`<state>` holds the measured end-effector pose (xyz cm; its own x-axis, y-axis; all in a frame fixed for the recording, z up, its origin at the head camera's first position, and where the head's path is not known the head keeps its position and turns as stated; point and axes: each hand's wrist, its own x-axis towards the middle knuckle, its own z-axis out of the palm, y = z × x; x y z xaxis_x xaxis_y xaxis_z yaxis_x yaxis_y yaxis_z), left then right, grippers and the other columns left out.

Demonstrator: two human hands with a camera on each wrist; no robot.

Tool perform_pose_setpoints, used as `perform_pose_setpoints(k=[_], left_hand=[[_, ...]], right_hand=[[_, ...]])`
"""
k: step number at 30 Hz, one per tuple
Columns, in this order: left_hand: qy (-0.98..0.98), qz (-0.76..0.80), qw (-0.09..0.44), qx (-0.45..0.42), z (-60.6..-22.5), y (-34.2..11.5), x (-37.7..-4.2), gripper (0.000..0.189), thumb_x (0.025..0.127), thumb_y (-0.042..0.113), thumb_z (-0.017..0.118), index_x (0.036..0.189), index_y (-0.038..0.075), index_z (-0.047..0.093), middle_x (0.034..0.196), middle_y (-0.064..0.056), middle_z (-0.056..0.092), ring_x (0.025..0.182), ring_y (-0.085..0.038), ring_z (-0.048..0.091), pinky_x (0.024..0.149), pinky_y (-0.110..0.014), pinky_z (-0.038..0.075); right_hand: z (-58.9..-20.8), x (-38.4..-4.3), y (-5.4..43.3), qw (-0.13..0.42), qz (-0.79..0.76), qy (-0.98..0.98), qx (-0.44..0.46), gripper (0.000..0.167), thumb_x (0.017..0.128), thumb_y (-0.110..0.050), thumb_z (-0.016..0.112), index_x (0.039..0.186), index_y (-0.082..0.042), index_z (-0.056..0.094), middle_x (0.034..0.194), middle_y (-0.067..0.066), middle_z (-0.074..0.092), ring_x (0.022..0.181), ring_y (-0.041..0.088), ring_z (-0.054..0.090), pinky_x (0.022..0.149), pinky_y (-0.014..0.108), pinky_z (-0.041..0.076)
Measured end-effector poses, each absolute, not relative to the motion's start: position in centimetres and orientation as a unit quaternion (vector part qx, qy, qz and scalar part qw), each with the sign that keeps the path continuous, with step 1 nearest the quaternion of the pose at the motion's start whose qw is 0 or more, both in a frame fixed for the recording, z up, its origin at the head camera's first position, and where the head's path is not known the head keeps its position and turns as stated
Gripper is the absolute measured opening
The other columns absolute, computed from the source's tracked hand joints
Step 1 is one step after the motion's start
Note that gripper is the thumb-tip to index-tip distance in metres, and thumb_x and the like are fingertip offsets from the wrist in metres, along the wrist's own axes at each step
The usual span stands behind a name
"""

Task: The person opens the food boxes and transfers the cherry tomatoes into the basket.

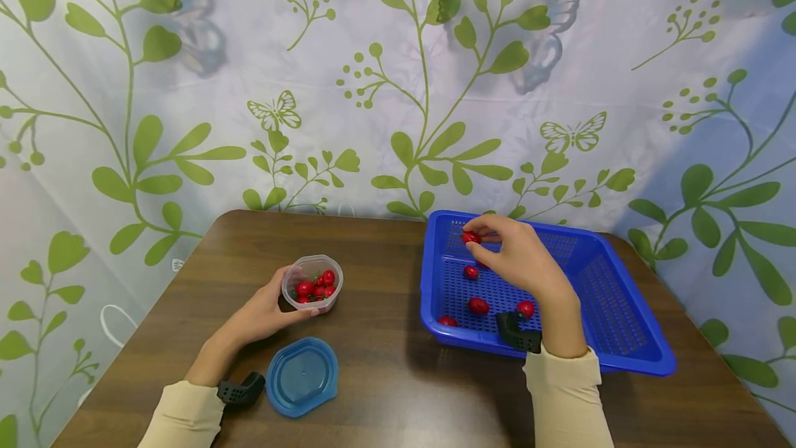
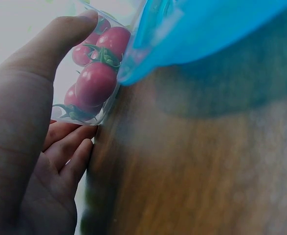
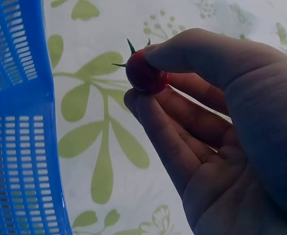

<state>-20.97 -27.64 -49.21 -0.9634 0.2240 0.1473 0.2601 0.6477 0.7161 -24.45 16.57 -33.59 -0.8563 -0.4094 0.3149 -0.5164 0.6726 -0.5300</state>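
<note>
My right hand (image 1: 513, 254) is raised over the blue basket (image 1: 622, 323), pinching a cherry tomato (image 3: 145, 73) between thumb and fingertips. Green sepals stick out from that tomato in the right wrist view. On the left, my left hand (image 1: 267, 310) grips a clear plastic container (image 1: 311, 265) around its side, thumb at the near wall and fingers behind. Several cherry tomatoes (image 2: 97, 83) with green stems lie inside the container. More loose tomatoes (image 1: 478, 305) are scattered on the basket's floor, mostly toward its left part.
A blue lid (image 1: 302, 373) lies on the brown wooden table (image 1: 379, 379), just in front of the container and near my left wrist. Behind the table hangs a cloth (image 1: 348, 54) with green leaves and butterflies. Dark cameras are strapped on both wrists.
</note>
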Motion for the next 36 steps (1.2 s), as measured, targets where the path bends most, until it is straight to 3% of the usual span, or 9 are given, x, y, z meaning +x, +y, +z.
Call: perform_pose_setpoints(k=[36], left_hand=[[-0.902, -0.407, 0.018, -0.143, -49.3, -27.9, -21.4, 0.088, 0.085, 0.046, 0.084, 0.148, 0.007, 0.036, 0.147, -0.015, 0.054, 0.138, -0.037, 0.050, 0.115, -0.059, 0.038]], right_hand=[[-33.9, -24.7, 20.8, 0.018, 0.277, -0.943, 0.184, 0.026, 0.098, -0.012, 0.069, 0.121, 0.000, 0.068, 0.117, 0.017, 0.074, 0.108, 0.035, 0.071, 0.093, 0.053, 0.057]])
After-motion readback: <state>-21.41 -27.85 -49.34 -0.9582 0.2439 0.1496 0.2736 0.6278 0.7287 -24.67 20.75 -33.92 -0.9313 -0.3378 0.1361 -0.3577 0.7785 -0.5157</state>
